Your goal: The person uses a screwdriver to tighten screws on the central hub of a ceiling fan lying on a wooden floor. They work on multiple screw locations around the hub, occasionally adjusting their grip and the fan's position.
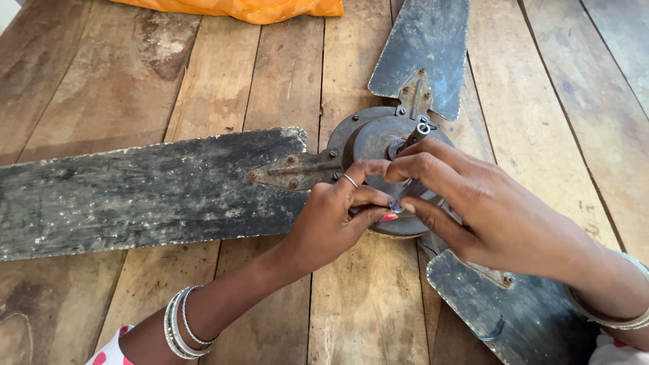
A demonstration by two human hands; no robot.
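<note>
Old ceiling fan (pixel 378 145) lying flat on the plank worktop (pixel 223 74), motor hub facing up, three grimy blades splayed outward. Left hand (pixel 334 216) curled in from below, fingertips pinched at the hub's near rim around a small pale bit, too small to identify; grip closed there, ring on one finger, pink-tipped nail showing. Right hand (pixel 487 209) arched over the hub from the right, fingers wrapped about the short metal shaft (pixel 416 135) rising from the centre, probably to steady the hub while the other hand works. Long blade (pixel 142 192) stretching off to the left edge, second blade (pixel 426 54) pointing away at top, third blade (pixel 514 311) under the right wrist, running toward the lower right corner. Bangles (pixel 181 331) on the left forearm, another band on the right. Orange cloth (pixel 236 8) at the far edge, well apart. Bare planks between blades, most open on the near left; little room right of the hub, crowded by forearm and blade.
</note>
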